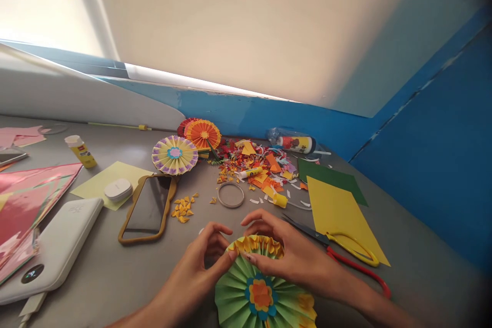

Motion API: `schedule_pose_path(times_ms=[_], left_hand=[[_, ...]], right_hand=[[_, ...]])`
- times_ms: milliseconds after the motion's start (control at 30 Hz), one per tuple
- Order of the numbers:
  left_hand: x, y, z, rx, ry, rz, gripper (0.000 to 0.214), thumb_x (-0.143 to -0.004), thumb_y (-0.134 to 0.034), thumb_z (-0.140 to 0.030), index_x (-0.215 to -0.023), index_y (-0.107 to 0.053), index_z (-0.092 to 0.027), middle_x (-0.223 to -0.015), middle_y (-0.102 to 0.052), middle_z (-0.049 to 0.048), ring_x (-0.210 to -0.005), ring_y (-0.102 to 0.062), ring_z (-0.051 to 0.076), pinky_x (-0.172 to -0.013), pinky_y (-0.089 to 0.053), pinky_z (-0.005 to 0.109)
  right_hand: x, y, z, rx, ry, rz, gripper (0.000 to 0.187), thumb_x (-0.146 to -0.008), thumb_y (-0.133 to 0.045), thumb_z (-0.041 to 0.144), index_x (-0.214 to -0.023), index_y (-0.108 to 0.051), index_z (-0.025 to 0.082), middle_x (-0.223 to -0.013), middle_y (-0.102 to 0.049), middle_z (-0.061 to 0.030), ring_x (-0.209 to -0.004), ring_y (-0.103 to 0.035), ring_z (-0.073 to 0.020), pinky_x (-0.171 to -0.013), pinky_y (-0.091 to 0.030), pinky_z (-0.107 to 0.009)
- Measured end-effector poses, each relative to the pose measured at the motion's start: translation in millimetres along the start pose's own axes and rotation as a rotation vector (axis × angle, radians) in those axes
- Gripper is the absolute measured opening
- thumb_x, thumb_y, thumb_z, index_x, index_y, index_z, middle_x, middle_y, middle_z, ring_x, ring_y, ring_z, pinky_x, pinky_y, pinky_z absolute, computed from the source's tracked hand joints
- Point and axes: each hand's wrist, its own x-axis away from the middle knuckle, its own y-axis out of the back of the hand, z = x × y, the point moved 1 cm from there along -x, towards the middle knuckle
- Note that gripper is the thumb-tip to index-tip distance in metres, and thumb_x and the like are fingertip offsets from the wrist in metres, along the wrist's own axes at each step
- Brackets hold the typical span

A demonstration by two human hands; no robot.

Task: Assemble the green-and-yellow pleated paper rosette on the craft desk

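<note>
A pleated green paper rosette [261,292] with a yellow petal rim and a blue and orange flower centre lies at the bottom middle of the view. Its lower part runs out of the frame. My left hand [205,266] grips its upper left edge, with the thumb on the yellow rim. My right hand [279,251] curves over its top edge, with the fingertips pressing on the yellow petals. Red-handled scissors [330,246] lie just beyond my right hand, and small yellow paper pieces [183,210] lie beyond my left.
Finished paper rosettes [175,155] and a heap of paper scraps [261,169] lie on the grey table [115,287]. Around them are a phone [148,209], a power bank [54,248], glue sticks [249,172], yellow card [338,215] and pink sheets [31,205]. A blue wall [423,113] rises at the right.
</note>
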Motion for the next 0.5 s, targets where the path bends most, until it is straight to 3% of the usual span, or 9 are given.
schedule_pose_path(times_ms=[233, 500], left_hand=[[1, 2.3, -4, 0.012, 0.015, 0.055, 0.029, -0.089, -0.06, -0.037, -0.111, -0.051, -0.021, -0.084, -0.057, -0.0018, -0.085, -0.056, 0.017, -0.077, -0.042, 0.031], [4, 2.4, -15, 0.074, 0.013, 0.195, 0.028, -0.09, -0.061, -0.032, -0.114, -0.05, -0.022, -0.086, -0.056, -0.0029, -0.085, -0.052, 0.015, -0.079, -0.039, 0.029]], right_hand=[[-3, 6, -1, -0.223, -0.075, 0.135, 0.04, -0.084, -0.07, 0.019, -0.117, -0.048, 0.024, -0.099, -0.064, -0.0011, -0.097, -0.063, -0.018, -0.077, -0.05, -0.025], [-6, 19, -1, -0.322, -0.123, 0.27, 0.042, -0.083, -0.073, 0.024, -0.118, -0.049, 0.023, -0.102, -0.066, -0.0014, -0.088, -0.064, -0.0133, -0.075, -0.048, -0.023]])
